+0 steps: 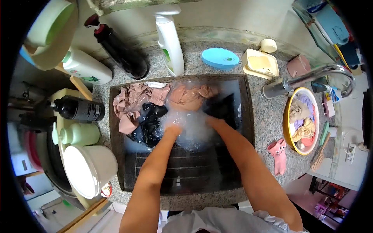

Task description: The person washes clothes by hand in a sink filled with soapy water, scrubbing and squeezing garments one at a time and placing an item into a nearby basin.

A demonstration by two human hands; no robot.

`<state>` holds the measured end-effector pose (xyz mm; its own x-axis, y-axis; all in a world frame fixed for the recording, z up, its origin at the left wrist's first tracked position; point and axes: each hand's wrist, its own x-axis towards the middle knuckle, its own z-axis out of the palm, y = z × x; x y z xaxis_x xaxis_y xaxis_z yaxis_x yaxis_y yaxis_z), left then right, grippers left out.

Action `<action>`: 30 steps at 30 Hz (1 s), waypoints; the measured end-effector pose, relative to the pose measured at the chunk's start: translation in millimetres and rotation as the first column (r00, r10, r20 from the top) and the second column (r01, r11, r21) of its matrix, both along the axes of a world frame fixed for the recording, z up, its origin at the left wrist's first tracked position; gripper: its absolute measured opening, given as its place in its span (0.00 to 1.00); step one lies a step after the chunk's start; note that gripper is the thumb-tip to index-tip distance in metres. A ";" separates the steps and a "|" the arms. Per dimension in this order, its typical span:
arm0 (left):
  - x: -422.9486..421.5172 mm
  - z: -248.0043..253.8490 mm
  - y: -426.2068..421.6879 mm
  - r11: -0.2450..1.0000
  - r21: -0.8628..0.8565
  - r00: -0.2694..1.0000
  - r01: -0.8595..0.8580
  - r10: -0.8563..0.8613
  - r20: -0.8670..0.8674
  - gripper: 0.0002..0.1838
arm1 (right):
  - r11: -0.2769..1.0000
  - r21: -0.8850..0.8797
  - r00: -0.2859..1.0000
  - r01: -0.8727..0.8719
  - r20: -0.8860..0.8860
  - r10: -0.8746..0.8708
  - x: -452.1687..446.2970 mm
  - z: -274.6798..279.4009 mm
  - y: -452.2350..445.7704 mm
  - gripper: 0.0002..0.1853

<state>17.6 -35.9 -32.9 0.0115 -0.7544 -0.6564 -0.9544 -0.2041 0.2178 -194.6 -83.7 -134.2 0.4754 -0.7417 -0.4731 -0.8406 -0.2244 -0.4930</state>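
Note:
Both of my hands reach into the cloudy, sudsy water of a dark stone sink [182,186]. My left hand [175,126] is under the surface from about the wrist, beside a wet black cloth [149,126]; its fingers are hidden. My right hand [211,121] dips in near another dark cloth [225,108], with its fingers also hidden. Just beyond my hands, a peach-coloured garment [190,97] lies partly submerged. A bunched dusty-pink garment [136,101] rests at the sink's far left corner. Whether either hand grips fabric does not show.
A chrome faucet [307,79] curves over the right counter, beside a yellow-rimmed basin [286,120] of clothes. Pink socks [278,155] and a brush [320,155] lie nearby. A white bottle [171,46] and blue dish [220,58] stand behind; a white bucket [99,167] stands left.

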 end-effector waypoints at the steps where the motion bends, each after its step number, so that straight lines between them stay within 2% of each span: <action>1: 0.3 7.1 -0.9 0.997 -0.047 0.997 0.061 -0.058 0.058 0.20 | 1.000 0.008 1.000 0.001 -0.016 -0.001 1.6 8.1 0.3 0.18; 3: 1.6 29.8 3.3 0.986 -0.113 0.987 0.121 -0.107 0.118 0.17 | 1.000 -0.026 0.999 -0.003 -0.043 0.002 5.9 40.3 3.7 0.18; 5: 12.9 62.8 16.3 0.885 -0.407 0.974 0.226 -0.195 0.115 0.17 | 0.997 -0.079 0.999 -0.011 -0.053 0.007 9.2 89.7 13.3 0.18; 6: 18.7 78.3 20.3 0.878 -0.422 0.974 0.225 -0.191 0.121 0.17 | 0.971 -0.234 0.996 -0.053 -0.082 0.035 11.4 133.6 23.6 0.15; 7: 24.1 92.6 24.6 0.851 -0.425 0.951 0.309 -0.271 0.149 0.18 | 0.921 -0.378 0.991 -0.099 -0.116 0.059 13.4 169.9 34.5 0.12; 9: 32.8 120.4 29.7 0.790 -0.391 0.881 0.472 -0.410 0.236 0.19 | 0.871 -0.468 0.986 -0.150 -0.131 0.099 10.6 214.5 48.3 0.11; 10: 36.2 134.7 31.8 0.784 -0.400 0.880 0.475 -0.409 0.243 0.19 | 0.818 -0.541 0.980 -0.195 -0.149 0.134 7.2 228.5 52.9 0.10; 11: 38.1 153.2 32.8 0.797 -0.397 0.890 0.455 -0.395 0.228 0.18 | 0.752 -0.619 0.974 -0.227 -0.126 0.190 3.1 236.3 52.4 0.07; 12: 39.8 169.8 32.7 0.809 -0.395 0.900 0.435 -0.380 0.213 0.17 | 0.741 -0.632 0.974 -0.226 -0.130 0.186 3.5 255.4 51.3 0.07; 13: 44.8 182.7 33.8 0.751 -0.502 0.903 0.428 -0.382 0.199 0.16 | 0.734 -0.645 0.975 -0.212 -0.086 0.207 3.2 273.8 52.1 0.07; 15: 44.3 230.9 29.6 0.764 -0.516 0.918 0.387 -0.372 0.138 0.18 | 0.741 -0.651 0.968 -0.165 0.039 0.249 5.9 321.5 51.4 0.06; 16: 44.3 250.7 26.5 0.760 -0.528 0.919 0.379 -0.376 0.119 0.20 | 0.734 -0.661 0.970 -0.156 0.039 0.242 7.6 346.7 48.6 0.06; 18: 38.1 301.7 20.1 0.765 -0.580 0.934 0.280 -0.357 -0.019 0.25 | 0.740 -0.653 0.937 -0.163 0.133 0.323 10.9 398.6 42.2 0.07; 20: 29.2 346.5 23.7 0.742 -0.667 0.886 0.072 -0.354 -0.299 0.30 | 0.690 -0.711 0.900 -0.140 0.198 0.387 17.0 453.8 45.1 0.08; 22: 17.5 375.8 20.5 0.673 -0.739 0.753 0.033 -0.503 -0.424 0.33 | 0.482 -0.874 0.870 -0.054 0.196 0.452 26.7 499.1 48.9 0.06; 24: 2.8 410.0 23.0 0.567 -0.822 0.737 0.049 -0.576 -0.354 0.32 | 0.431 -0.903 0.833 0.000 0.238 0.500 35.0 528.4 45.5 0.08; 25: 1.2 420.8 16.5 0.601 -0.799 0.784 0.020 -0.505 -0.361 0.27 | 0.382 -0.923 0.789 0.053 0.274 0.551 35.8 536.2 44.1 0.11; 26: -2.7 433.4 17.6 0.522 -0.852 0.778 -0.043 -0.517 -0.356 0.21 | 0.375 -0.926 0.789 0.055 0.270 0.552 33.7 538.3 44.3 0.11; 27: -5.2 450.4 20.6 0.530 -0.846 0.796 -0.064 -0.484 -0.363 0.17 | 0.605 -0.774 0.643 0.185 0.561 0.521 30.9 538.5 43.9 0.18; 28: -5.9 461.5 20.9 0.541 -0.837 0.814 -0.083 -0.448 -0.371 0.13 | 0.801 -0.544 0.446 0.252 0.799 0.402 28.0 536.4 42.8 0.25; 29: -2.9 462.2 10.7 0.505 -0.858 0.777 -0.094 -0.502 -0.381 0.11 | 0.891 -0.411 0.355 0.192 0.876 0.327 20.4 513.0 30.3 0.42; 30: -7.9 473.1 16.9 0.524 -0.832 0.714 -0.182 -0.511 -0.478 0.09 | 0.914 -0.363 0.451 0.180 0.856 0.252 17.3 494.7 38.1 0.53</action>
